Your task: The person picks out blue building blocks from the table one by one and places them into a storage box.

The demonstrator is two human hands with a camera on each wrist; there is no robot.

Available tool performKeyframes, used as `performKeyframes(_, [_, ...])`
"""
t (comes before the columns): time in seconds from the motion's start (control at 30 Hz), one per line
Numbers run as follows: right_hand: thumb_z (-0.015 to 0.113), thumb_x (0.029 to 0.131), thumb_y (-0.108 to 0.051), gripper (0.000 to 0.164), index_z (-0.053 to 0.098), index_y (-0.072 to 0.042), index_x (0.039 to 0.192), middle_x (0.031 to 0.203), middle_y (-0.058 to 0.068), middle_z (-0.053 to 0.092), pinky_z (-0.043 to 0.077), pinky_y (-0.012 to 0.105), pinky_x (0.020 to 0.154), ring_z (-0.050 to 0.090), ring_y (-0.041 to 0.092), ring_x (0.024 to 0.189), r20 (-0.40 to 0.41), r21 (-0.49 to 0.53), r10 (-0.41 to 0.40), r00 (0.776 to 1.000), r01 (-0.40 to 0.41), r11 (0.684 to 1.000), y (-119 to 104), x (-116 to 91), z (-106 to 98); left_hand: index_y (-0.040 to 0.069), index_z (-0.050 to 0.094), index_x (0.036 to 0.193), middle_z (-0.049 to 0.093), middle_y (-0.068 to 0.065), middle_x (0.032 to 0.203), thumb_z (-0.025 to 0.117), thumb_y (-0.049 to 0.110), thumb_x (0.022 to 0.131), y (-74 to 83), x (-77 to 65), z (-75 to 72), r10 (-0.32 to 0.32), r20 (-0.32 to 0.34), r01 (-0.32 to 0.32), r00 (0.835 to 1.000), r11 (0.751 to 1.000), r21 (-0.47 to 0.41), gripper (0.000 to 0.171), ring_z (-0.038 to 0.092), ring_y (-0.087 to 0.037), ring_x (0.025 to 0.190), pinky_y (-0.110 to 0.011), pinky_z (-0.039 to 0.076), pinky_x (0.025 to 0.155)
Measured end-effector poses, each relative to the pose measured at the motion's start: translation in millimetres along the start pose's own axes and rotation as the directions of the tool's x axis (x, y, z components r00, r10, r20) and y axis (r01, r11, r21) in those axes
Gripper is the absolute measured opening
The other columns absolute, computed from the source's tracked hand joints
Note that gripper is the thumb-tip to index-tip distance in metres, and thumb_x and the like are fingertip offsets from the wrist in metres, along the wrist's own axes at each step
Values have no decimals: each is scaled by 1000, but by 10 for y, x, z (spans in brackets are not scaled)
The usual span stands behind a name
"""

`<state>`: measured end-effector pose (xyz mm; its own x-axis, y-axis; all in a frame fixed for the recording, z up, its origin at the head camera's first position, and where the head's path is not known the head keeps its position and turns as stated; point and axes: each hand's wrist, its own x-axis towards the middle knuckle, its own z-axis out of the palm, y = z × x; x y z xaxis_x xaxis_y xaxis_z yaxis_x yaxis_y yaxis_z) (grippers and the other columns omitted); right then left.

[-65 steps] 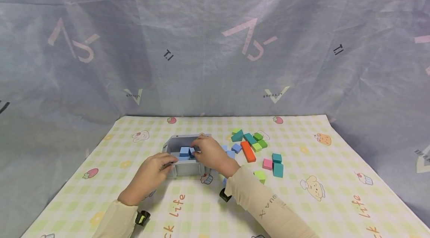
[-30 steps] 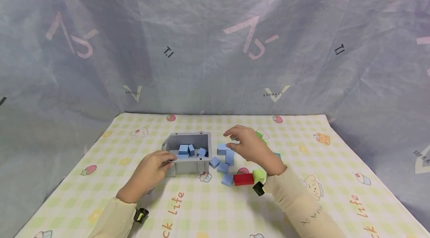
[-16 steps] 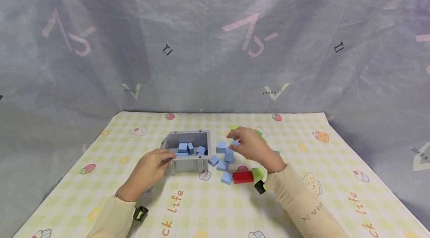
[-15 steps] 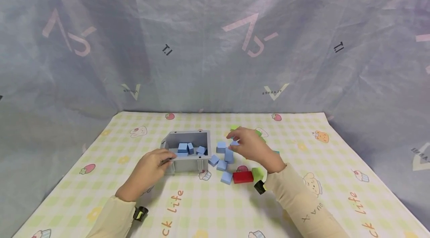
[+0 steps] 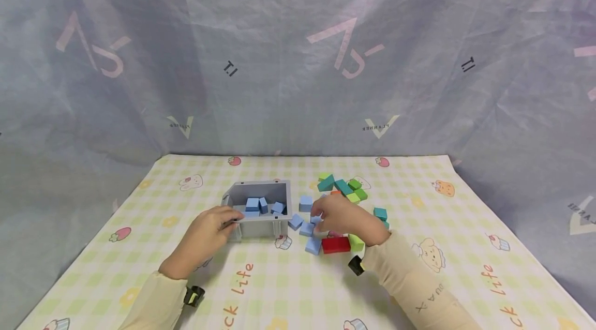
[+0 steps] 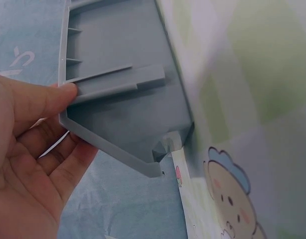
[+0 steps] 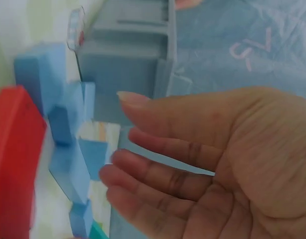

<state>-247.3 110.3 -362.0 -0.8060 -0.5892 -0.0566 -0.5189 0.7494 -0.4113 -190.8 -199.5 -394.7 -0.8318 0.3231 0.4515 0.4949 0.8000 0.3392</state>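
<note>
My left hand (image 5: 209, 229) pinches the bin (image 5: 259, 228); my spread right hand (image 5: 343, 216), seemingly at pick-up, must close round a blue block (image 5: 315, 219).

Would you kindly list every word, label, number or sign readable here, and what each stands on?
"life": tablecloth, twice.
"ck": same cloth, twice, near the bottom edge.
"PLANNER": backdrop, mirrored, clearest right of centre.
"T.I": backdrop, twice, slanted; possibly mirrored too.
Right sleeve: dark lettering, too unclear to read surely.
Large pink and cream backdrop marks: letter-like, not certain.
Gray box and blocks: none visible.
</note>
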Motion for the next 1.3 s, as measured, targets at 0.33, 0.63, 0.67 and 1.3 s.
performKeyframes(0.33, [77,77,-14,14,70,-11,88,75,-5,60,51,27,65,51,13,70,113,-82,12,994,-2,997,-134,7,224,9,75,99,70,-1,100,74,3,80,5,0,-6,14,-7,-14,1000,1000,4,20,61,-19,95,-45,56,78])
performKeyframes(0.63, [81,73,-13,19,65,-13,84,67,-4,54,43,23,56,50,12,65,151,-115,40,988,-23,993,-156,23,328,10,75,97,70,0,99,74,2,79,4,7,-3,27,-21,-27,999,1000,12,19,62,-18,93,-44,56,77])
performKeyframes(0.67, [81,73,-13,19,65,-13,84,67,-4,54,43,23,56,50,12,65,150,-119,42,988,-24,993,-157,27,333,10,75,96,71,0,98,74,2,79,6,6,-4,26,-22,-25,999,1000,13,20,62,-17,93,-44,56,77])
performKeyframes(1.3, [81,73,-11,20,69,-13,89,76,-4,59,51,26,65,51,13,71,125,-69,55,991,-47,997,-126,37,309,11,75,98,70,1,99,74,4,79,5,-4,-3,7,-11,-6,1000,1000,4,20,62,-16,92,-43,57,75])
